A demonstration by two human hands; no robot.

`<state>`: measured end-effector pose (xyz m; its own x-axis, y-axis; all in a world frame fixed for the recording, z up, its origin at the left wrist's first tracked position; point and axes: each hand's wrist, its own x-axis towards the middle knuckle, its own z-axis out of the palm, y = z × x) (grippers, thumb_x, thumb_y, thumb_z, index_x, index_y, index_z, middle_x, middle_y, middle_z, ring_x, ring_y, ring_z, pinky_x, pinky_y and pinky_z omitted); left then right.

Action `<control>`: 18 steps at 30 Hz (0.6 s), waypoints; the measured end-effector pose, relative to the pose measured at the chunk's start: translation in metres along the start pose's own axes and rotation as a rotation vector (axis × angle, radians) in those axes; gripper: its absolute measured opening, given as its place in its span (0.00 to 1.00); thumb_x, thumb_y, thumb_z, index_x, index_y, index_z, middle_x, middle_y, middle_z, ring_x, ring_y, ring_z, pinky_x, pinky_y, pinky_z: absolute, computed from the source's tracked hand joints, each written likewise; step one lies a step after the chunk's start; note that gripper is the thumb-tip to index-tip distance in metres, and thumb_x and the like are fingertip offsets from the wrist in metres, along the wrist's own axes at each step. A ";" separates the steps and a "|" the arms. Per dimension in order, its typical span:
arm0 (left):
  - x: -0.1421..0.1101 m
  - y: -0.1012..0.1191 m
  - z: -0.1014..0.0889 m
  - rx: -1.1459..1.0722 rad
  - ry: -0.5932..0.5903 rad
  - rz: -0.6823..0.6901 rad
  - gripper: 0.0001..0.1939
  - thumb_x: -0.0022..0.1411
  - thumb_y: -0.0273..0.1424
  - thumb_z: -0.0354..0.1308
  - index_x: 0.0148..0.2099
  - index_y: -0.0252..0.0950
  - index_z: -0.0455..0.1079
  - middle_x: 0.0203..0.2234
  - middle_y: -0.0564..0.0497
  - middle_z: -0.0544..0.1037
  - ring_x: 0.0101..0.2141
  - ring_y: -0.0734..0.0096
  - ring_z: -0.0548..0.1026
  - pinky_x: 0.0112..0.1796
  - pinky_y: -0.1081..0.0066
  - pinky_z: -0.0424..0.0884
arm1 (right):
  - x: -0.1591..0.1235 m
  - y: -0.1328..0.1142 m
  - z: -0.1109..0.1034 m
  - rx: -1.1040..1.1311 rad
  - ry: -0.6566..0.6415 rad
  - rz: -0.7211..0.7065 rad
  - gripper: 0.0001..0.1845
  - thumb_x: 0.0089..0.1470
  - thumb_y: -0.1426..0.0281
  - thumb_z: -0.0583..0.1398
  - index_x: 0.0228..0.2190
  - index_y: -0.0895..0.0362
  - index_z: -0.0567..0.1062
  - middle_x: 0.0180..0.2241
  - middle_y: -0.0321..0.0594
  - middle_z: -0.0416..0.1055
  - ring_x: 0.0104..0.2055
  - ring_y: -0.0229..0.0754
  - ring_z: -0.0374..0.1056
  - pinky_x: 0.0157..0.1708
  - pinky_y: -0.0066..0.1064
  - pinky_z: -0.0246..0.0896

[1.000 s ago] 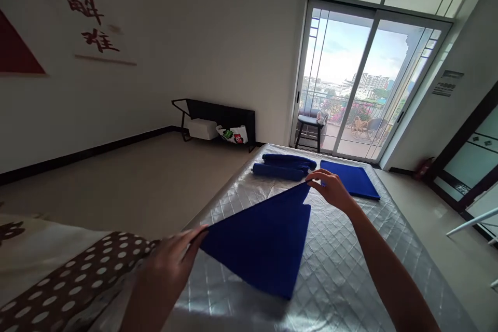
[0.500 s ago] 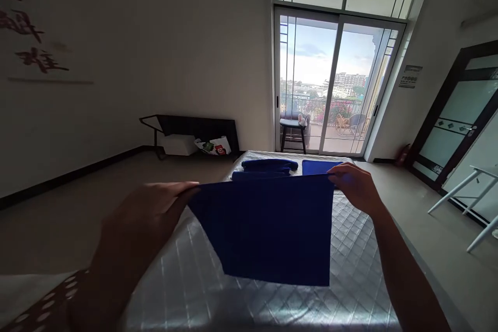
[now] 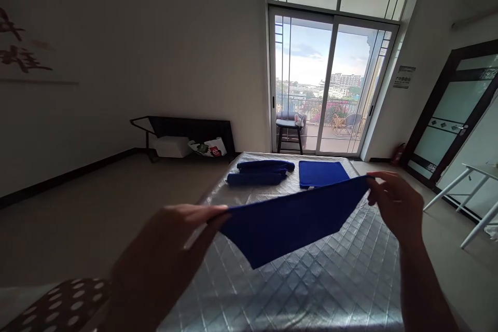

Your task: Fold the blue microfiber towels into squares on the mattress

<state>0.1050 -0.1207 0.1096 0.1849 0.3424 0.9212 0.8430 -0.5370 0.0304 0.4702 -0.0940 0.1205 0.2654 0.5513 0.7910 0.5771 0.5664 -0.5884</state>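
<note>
I hold a blue cloth (image 3: 290, 220) stretched in the air above a bed with a silver quilted cover (image 3: 311, 280). My left hand (image 3: 171, 249) pinches its left corner. My right hand (image 3: 395, 205) pinches the right corner, a little higher. The cloth hangs between them and comes to a point below. At the far end of the bed lie two rolled blue cloths (image 3: 260, 172) and, to their right, a flat folded blue cloth (image 3: 322, 173).
Sliding glass doors (image 3: 330, 83) open on a balcony with a stool (image 3: 290, 132). A low black rack (image 3: 187, 132) with a box and a bag stands by the left wall. White table legs (image 3: 467, 192) show at the right.
The cloth has been lifted off the bed and held up between both hands. My right hand has moved right and my left hand lower, so the cloth now stretches wider and hangs slanted.
</note>
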 end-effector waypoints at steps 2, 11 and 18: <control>-0.009 0.023 0.001 -0.184 -0.034 0.104 0.07 0.70 0.36 0.57 0.48 0.43 0.74 0.32 0.56 0.80 0.34 0.73 0.77 0.36 0.73 0.73 | 0.001 0.001 -0.007 0.003 0.162 0.087 0.15 0.54 0.57 0.67 0.39 0.52 0.81 0.32 0.35 0.77 0.22 0.35 0.71 0.23 0.29 0.71; -0.043 0.076 0.048 -0.689 -0.308 0.058 0.14 0.68 0.22 0.54 0.53 0.41 0.71 0.32 0.53 0.80 0.32 0.74 0.76 0.36 0.74 0.76 | 0.045 0.059 0.096 -0.132 -0.013 0.049 0.16 0.59 0.58 0.59 0.40 0.54 0.81 0.42 0.43 0.79 0.36 0.42 0.76 0.40 0.36 0.73; -0.160 0.006 0.092 -0.400 -0.584 -0.681 0.13 0.63 0.39 0.55 0.36 0.42 0.79 0.28 0.52 0.83 0.24 0.69 0.78 0.29 0.71 0.75 | -0.047 0.082 0.250 -0.087 -0.807 0.031 0.12 0.60 0.67 0.60 0.45 0.51 0.80 0.43 0.40 0.79 0.38 0.41 0.75 0.42 0.32 0.70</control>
<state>0.1271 -0.1079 -0.0728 0.0336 0.9453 0.3244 0.6486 -0.2676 0.7125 0.3116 0.0798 -0.0069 -0.3371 0.8567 0.3905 0.6451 0.5123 -0.5670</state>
